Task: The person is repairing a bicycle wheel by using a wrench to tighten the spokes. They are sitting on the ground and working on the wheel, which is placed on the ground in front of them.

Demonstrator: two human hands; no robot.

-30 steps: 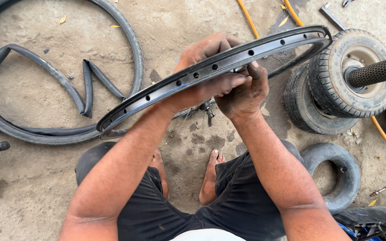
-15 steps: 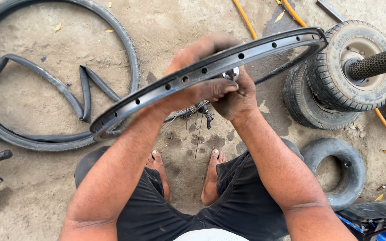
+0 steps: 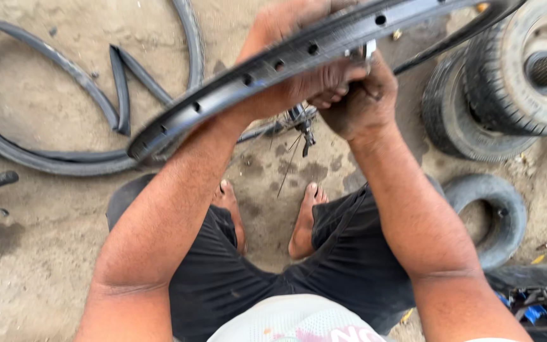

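Black metal, the bicycle rim (image 3: 267,66) is crossing the upper centre of the frame; it looks stiff and light, best gripped at its bare edge. Left hand (image 3: 286,57) is wrapping around it; right hand (image 3: 359,101) is pinching something small at a spoke hole. Farther off, tyres (image 3: 514,82) are lying unlabelled at right.

One black rim (image 3: 299,54); two hands; two bare feet; three small tyres.
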